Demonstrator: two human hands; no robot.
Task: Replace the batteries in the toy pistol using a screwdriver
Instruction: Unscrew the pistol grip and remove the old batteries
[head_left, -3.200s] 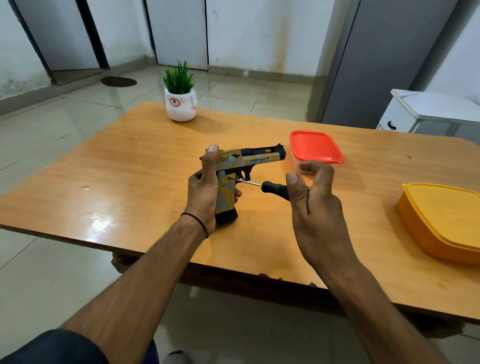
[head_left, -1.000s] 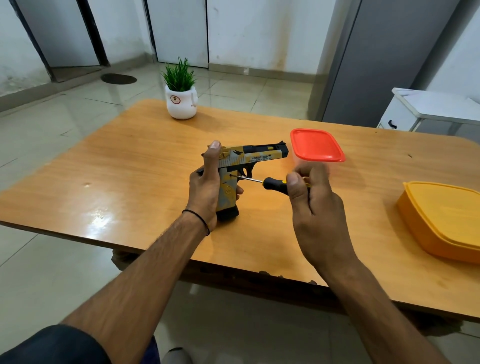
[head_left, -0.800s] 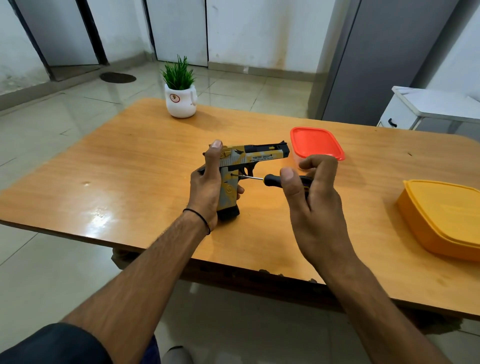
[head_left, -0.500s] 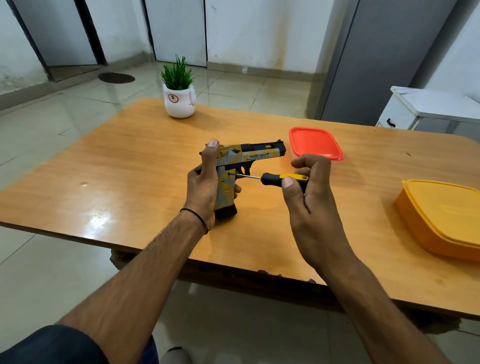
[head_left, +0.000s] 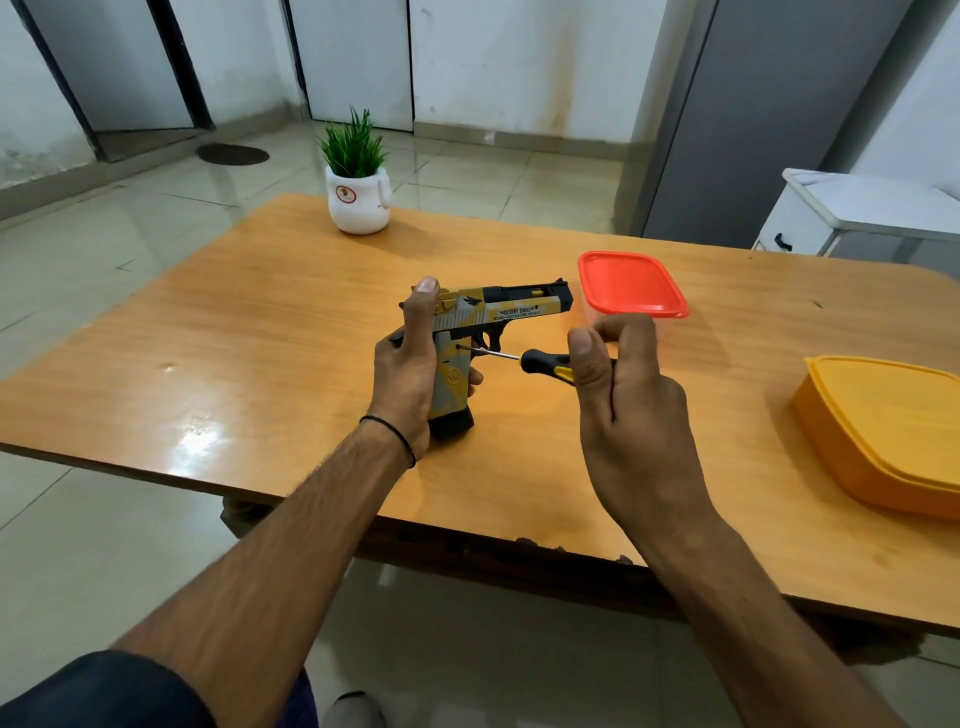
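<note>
My right hand (head_left: 628, 415) had twisted the screwdriver (head_left: 540, 359), fingers pinching its handle; my left hand (head_left: 405, 379) clasped the toy pistol (head_left: 498, 306).

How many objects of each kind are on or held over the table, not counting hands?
toy pistol: 1
screwdriver: 1
lidded containers: 2, the red-lidded container and the yellow container
potted plant: 1
Total: 5
</note>
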